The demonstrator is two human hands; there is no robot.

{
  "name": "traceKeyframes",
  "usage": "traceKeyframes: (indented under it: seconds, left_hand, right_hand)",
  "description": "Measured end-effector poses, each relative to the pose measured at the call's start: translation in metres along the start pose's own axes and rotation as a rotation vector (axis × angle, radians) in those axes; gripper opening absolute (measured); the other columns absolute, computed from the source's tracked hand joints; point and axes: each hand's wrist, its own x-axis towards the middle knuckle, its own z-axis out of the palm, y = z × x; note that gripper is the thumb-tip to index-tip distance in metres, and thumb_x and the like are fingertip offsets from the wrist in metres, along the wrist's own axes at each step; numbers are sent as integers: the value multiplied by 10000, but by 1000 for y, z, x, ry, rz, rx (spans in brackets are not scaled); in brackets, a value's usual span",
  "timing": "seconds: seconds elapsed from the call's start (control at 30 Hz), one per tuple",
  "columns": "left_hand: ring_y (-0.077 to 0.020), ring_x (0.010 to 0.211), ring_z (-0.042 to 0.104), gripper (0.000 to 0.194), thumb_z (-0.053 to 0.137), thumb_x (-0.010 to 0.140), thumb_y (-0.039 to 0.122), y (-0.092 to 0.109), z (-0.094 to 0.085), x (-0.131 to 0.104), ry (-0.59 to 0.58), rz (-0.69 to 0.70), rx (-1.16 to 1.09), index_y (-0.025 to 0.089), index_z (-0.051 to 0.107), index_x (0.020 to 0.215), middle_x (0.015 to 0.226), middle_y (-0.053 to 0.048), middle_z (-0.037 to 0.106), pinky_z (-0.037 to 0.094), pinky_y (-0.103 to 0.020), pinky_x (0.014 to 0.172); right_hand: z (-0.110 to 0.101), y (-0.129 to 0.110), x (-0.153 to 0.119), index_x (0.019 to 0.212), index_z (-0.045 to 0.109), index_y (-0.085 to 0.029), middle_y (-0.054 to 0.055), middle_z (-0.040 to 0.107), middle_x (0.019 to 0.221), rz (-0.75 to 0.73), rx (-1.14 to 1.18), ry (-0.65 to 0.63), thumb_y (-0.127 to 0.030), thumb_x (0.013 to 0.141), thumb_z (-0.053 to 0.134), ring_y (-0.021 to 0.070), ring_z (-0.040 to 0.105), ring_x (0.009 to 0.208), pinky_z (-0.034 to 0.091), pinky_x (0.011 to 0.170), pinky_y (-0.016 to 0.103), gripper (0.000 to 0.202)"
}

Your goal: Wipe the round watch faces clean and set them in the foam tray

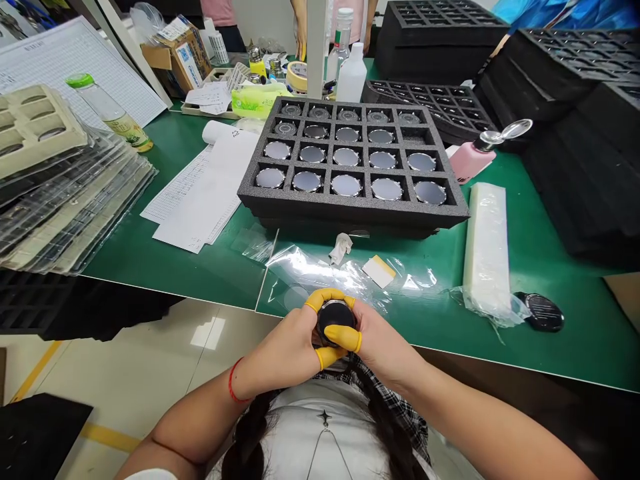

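By the table's [435, 317] near edge, left hand [285, 343] and right hand [380, 340] grip a black disc [336, 313] between curled fingers [345, 337].

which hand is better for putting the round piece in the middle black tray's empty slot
Probably the right hand: the middle black tray has its empty slot at the right, on that hand's side. The left hand also grips the round piece.

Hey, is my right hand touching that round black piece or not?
Touching. The head view shows the right hand with one of its yellow-covered fingers lying across the face of the black piece.
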Motion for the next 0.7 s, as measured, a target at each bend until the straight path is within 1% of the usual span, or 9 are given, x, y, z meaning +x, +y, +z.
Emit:
traceKeyframes:
  seconds: [0.17,0.27,0.33,0.43,0.5,0.6,0.63,0.67,0.7]
  left_hand:
    - [-223,975,673,528,633,812,168,-5,-2,0,23,-27,59,254,427,1291,1210,-56,623,568,-316,782]
    - [-218,934,682,538,625,811,151,-6,-2,1,16,-38,36,254,423,1299,1095,-44,669,568,-312,764]
    - [-209,905,684,549,631,812,149,-7,-2,3,24,-42,8,262,420,1306,1021,-28,686,564,-311,765]
    - [-195,891,678,568,660,801,160,-8,-2,7,51,-29,-45,276,426,1305,1057,-27,685,557,-308,774]
    - [-195,895,676,634,682,785,154,-8,-4,9,40,-27,-79,287,404,1339,1114,-38,678,555,-300,760]
    - [-193,849,689,774,703,783,151,-10,-9,6,-9,-38,-145,293,312,1435,1075,-47,711,551,-296,739]
    - [-193,820,694,731,704,797,170,-13,-12,3,-8,-27,-178,274,347,1426,1000,-47,735,549,-300,748]
    - [-201,840,699,610,701,816,194,-16,-15,0,-10,-4,-224,241,448,1369,968,-62,748,541,-321,819]
    - [-204,862,701,510,710,824,218,-20,-20,-5,-26,36,-295,221,530,1301,962,-73,756,522,-337,891]
  right_hand:
    - [4,2,4,828,581,-202,-27,572,807,-12,-12,29,-170,700,642,138,529,765,434,700,266,145]
    - [6,4,8,822,587,-201,-35,569,769,29,9,106,-210,685,700,132,526,730,434,680,260,177]
    - [5,5,12,819,605,-198,-38,573,740,62,41,141,-290,698,729,125,520,702,434,674,257,197]
    - [1,5,14,815,629,-199,-28,602,740,45,69,130,-431,759,698,135,533,736,440,712,266,249]
    - [-5,3,12,818,640,-199,-20,621,759,22,20,87,-444,772,693,145,542,766,437,734,274,254]
    - [-17,-13,3,828,647,-192,-3,629,781,-3,-97,1,-419,769,707,158,551,773,443,747,301,243]
    - [-22,-22,0,842,651,-191,5,632,800,-38,-156,17,-417,775,700,165,557,782,449,756,312,241]
    - [-29,-35,-2,882,656,-196,15,638,838,-100,-228,74,-415,785,690,171,566,802,455,769,323,241]
    - [-37,-50,-3,944,657,-208,22,644,882,-188,-312,165,-409,793,681,177,575,822,461,776,329,253]
